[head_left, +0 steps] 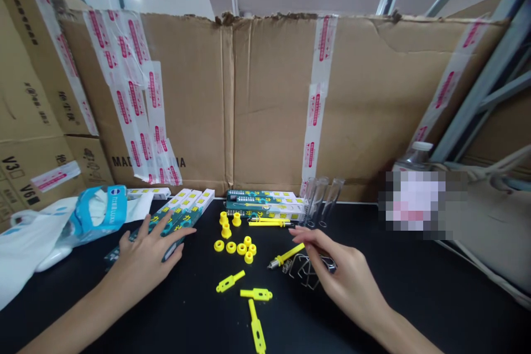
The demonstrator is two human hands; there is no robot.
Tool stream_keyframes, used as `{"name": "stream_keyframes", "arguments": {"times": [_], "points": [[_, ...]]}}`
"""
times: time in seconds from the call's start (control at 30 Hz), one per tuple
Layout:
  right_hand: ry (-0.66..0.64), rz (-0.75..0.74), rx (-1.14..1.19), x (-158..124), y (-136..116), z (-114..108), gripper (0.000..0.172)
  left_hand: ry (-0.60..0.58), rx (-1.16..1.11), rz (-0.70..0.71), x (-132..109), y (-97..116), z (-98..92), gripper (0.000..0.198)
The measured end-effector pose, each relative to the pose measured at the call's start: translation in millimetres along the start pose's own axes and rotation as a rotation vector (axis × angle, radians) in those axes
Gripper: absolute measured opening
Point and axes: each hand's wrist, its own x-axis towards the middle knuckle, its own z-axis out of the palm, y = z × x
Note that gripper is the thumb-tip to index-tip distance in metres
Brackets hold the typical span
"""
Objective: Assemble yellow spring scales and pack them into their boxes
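Note:
My left hand (145, 251) lies flat with its fingers spread on a row of long teal and white boxes (182, 211) at the left of the black table (186, 315). My right hand (332, 265) pinches a yellow rod with a metal tip (286, 257) above a heap of bent wire hooks (305, 271). Between the hands lie several small yellow rings and caps (236, 243). Three flat yellow strips (249, 293) lie nearer to me.
More teal boxes (265, 202) and clear plastic tubes (319, 202) stand against a taped cardboard wall (265, 105). A blue tissue pack (97, 213) on a white bag (25, 249) lies at the left. A bottle and a beige bag (489, 221) sit at the right.

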Motion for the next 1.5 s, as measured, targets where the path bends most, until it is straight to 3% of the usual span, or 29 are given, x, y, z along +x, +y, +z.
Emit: {"name": "stream_keyframes", "arguments": {"times": [0.27,0.5,0.6,0.77,0.93,1.13,1.33,1.43,1.5], "points": [[-0.061,-0.039,0.007,-2.5,-7.0,2.5,0.025,0.028,0.01,-0.03,-6.3,13.5,-2.5,0.044],[-0.082,-0.012,-0.041,-4.4,-1.1,5.6,0.022,0.041,-0.094,0.057,-4.9,18.8,-0.4,0.039],[-0.106,-0.016,-0.096,-6.0,4.0,7.4,0.022,0.076,-0.207,0.143,-2.8,20.6,-5.8,0.041],[-0.209,-0.198,-0.294,-6.3,15.7,4.2,0.039,0.094,-0.412,0.395,-3.4,29.0,-27.3,0.036],[-0.288,-0.303,-0.39,1.3,19.9,0.9,0.041,0.035,-0.507,0.565,-11.9,49.8,-44.5,0.031],[-0.331,-0.353,-0.406,13.7,17.3,4.2,0.028,0.108,-0.616,0.533,-17.9,69.1,-43.0,0.021],[-0.138,-0.319,-0.295,13.5,11.5,1.7,0.019,0.106,-0.851,0.367,-9.0,79.9,-39.9,0.019],[-0.093,-0.394,-0.215,7.9,-0.5,4.2,0.021,0.073,-0.948,0.291,-4.0,88.9,-38.1,0.04],[-0.099,-0.477,-0.229,3.5,-11.9,8.6,0.023,0.059,-1.022,0.334,-2.6,94.1,-37.2,0.054]]}}
